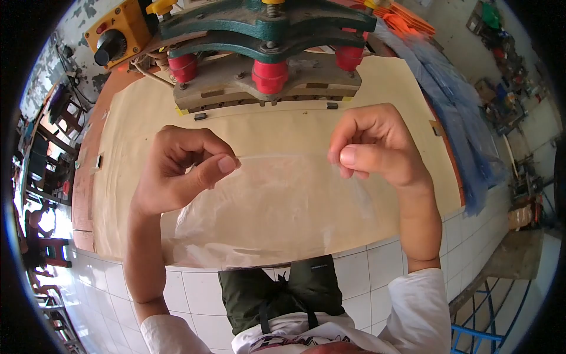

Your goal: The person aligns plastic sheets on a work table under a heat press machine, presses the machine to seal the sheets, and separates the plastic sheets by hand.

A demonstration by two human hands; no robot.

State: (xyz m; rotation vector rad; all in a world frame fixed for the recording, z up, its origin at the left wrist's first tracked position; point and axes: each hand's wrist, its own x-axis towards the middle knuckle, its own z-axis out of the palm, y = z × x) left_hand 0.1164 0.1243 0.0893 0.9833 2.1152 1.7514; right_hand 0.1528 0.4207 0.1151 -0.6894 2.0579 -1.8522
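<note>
A clear plastic sheet hangs between my two hands, its far edge stretched from one to the other above the tan table covering. My left hand pinches that edge at the left between thumb and curled fingers. On the right, my right hand is closed in the same way at the other end of the edge. Just beyond both hands stands a press head with a metal bar, red insulators and a dark green frame.
Two small dark blocks, one at left and one at right, lie before the press. Blue plastic sheeting drapes along the table's right side, with orange pieces behind. A yellow control box sits at the far left.
</note>
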